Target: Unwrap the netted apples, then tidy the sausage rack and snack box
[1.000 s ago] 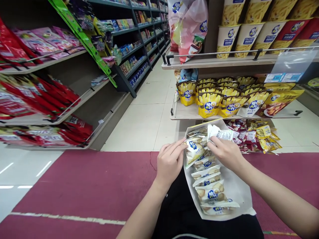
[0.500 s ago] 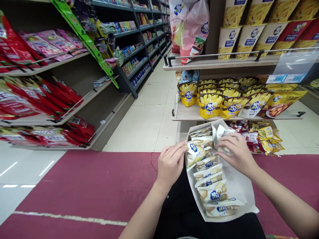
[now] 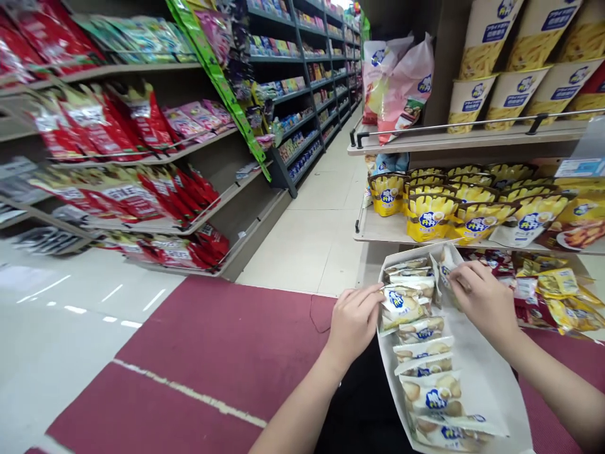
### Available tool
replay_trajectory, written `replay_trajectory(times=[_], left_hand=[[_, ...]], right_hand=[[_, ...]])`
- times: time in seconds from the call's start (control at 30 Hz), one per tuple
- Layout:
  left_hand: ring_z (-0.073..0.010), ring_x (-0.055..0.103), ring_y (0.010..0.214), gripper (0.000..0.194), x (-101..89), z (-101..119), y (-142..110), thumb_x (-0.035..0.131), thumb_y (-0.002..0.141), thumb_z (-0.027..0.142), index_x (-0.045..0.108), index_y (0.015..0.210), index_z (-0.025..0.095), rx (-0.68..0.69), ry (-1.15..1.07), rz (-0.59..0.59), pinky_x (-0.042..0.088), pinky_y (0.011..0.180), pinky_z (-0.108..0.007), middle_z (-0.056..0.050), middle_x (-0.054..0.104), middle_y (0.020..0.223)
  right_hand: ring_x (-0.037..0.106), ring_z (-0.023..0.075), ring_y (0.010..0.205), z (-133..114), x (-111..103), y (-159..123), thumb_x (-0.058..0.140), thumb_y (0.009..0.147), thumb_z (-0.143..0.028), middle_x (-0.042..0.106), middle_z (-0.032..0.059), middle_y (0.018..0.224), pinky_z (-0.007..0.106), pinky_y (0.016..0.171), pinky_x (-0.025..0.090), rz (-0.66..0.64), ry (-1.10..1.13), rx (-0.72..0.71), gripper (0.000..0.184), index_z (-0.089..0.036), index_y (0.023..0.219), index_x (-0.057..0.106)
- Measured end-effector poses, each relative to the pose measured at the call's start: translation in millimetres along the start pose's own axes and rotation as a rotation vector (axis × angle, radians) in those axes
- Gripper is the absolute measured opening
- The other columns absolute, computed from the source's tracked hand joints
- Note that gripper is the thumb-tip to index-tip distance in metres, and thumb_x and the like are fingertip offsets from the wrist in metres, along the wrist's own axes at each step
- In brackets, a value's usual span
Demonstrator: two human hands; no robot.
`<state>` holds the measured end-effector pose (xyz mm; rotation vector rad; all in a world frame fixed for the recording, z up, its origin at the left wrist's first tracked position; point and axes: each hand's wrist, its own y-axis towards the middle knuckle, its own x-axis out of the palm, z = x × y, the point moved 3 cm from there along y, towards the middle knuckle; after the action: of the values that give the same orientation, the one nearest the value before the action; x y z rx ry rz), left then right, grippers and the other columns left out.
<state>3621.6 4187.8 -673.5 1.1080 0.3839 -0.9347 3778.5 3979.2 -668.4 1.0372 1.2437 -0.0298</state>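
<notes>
A white cardboard tray (image 3: 477,359) rests on my lap, with a row of several small snack packets (image 3: 428,372) lying along its left side. My left hand (image 3: 354,321) is closed on the edge of one packet (image 3: 399,304) near the tray's far end. At the far right corner of the tray, my right hand (image 3: 479,301) grips a white packet (image 3: 444,271) and holds it upright against the tray wall.
A low shelf (image 3: 378,230) with yellow snack bags stands just behind the tray, loose yellow packets (image 3: 562,302) under it at right. Shelves of red bags (image 3: 118,189) run along the left. A dark red floor mat (image 3: 222,353) lies under me; a tiled aisle leads away.
My right hand has brought its white packet down into the tray's far right corner. The left hand stays on its packet. The view has swung to the left.
</notes>
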Motion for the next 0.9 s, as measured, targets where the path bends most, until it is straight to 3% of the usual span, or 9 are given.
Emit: replay_trajectory(times=[0.1, 0.2, 0.33, 0.47, 0.57, 0.67, 0.73, 0.8, 0.9], left_hand=[[-0.0194, 0.072, 0.105, 0.024, -1.7, -1, -1, 0.051, 0.093, 0.005, 0.068, 0.098, 0.022, -0.015, 0.004, -0.011, 0.051, 0.083, -0.036, -0.005, 0.075, 0.117], [-0.0197, 0.072, 0.105, 0.024, -3.3, -2, -2, 0.052, 0.093, 0.006, 0.067, 0.098, 0.023, -0.019, -0.003, -0.017, 0.053, 0.083, -0.037, -0.004, 0.075, 0.118], [-0.0221, 0.07, 0.108, 0.028, -4.2, -2, -3, 0.052, 0.085, 0.003, 0.067, 0.098, 0.023, -0.059, -0.061, -0.056, 0.055, 0.088, -0.039, -0.006, 0.072, 0.122], [-0.0234, 0.065, 0.119, 0.035, 0.4, -2, -2, 0.049, 0.083, 0.003, 0.063, 0.106, 0.023, -0.208, -0.241, -0.1, 0.055, 0.097, -0.039, -0.008, 0.067, 0.132], [-0.0216, 0.068, 0.112, 0.026, 7.6, -7, -3, 0.056, 0.093, 0.018, 0.057, 0.119, 0.022, -0.401, -0.402, -0.06, 0.057, 0.09, -0.035, -0.01, 0.07, 0.124], [-0.02, 0.072, 0.096, 0.017, 12.6, -12, -5, 0.063, 0.094, 0.029, 0.064, 0.108, 0.021, -0.52, -0.457, -0.027, 0.058, 0.077, -0.03, -0.007, 0.074, 0.106], [-0.0188, 0.072, 0.087, 0.012, 10.8, -15, -6, 0.061, 0.095, 0.029, 0.069, 0.093, 0.02, -0.522, -0.429, 0.009, 0.056, 0.071, -0.028, -0.005, 0.075, 0.093], [-0.0174, 0.07, 0.08, 0.019, 5.4, -14, -7, 0.058, 0.097, 0.029, 0.07, 0.086, 0.02, -0.495, -0.405, 0.064, 0.054, 0.066, -0.026, -0.004, 0.074, 0.085], [-0.015, 0.067, 0.073, 0.019, -5.8, -2, -6, 0.058, 0.097, 0.027, 0.07, 0.084, 0.019, -0.396, -0.393, 0.142, 0.052, 0.064, -0.025, -0.002, 0.072, 0.079]], right_hand=[[0.06, 0.0161, 0.06, -1, 21, 6, 0.048, 0.094, -0.013, 0.064, 0.0084, 0.089, 0.029, 0.043, 0.028, -0.24, -0.207, 0.007, 0.017, -0.016, 0.091, 0.064], [0.062, 0.0183, 0.057, -3, 31, 5, 0.042, 0.09, -0.004, 0.063, 0.011, 0.093, 0.03, 0.043, 0.03, -0.485, -0.325, 0.055, 0.027, -0.015, 0.102, 0.064], [0.067, 0.0208, 0.065, -5, 32, 4, 0.036, 0.092, -0.002, 0.062, 0.0136, 0.108, 0.03, 0.047, 0.038, -0.588, -0.294, 0.062, 0.035, -0.016, 0.114, 0.059], [0.07, 0.0224, 0.073, -1, 36, 5, 0.04, 0.09, -0.003, 0.062, 0.0149, 0.118, 0.03, 0.052, 0.044, -0.653, -0.214, 0.07, 0.04, -0.016, 0.125, 0.054], [0.07, 0.0231, 0.074, 2, 36, 5, 0.041, 0.088, -0.001, 0.061, 0.0176, 0.128, 0.032, 0.053, 0.048, -0.646, -0.194, 0.057, 0.05, -0.015, 0.134, 0.05], [0.072, 0.0264, 0.082, 2, 29, 2, 0.041, 0.085, 0.001, 0.051, 0.0204, 0.146, 0.033, 0.05, 0.052, -0.59, -0.218, 0.041, 0.063, -0.016, 0.145, 0.044], [0.069, 0.0305, 0.104, -3, 15, 0, 0.042, 0.085, 0.001, 0.042, 0.0173, 0.155, 0.032, 0.053, 0.056, -0.489, -0.196, -0.008, 0.065, -0.018, 0.146, 0.044], [0.062, 0.0325, 0.121, -13, -6, -2, 0.043, 0.089, -0.004, 0.044, 0.0134, 0.154, 0.036, 0.067, 0.061, -0.328, -0.127, -0.063, 0.054, -0.019, 0.141, 0.052], [0.064, 0.0303, 0.119, -35, -43, -5, 0.047, 0.099, -0.023, 0.06, 0.011, 0.14, 0.045, 0.09, 0.06, -0.127, 0.127, -0.086, 0.036, -0.02, 0.133, 0.058]])
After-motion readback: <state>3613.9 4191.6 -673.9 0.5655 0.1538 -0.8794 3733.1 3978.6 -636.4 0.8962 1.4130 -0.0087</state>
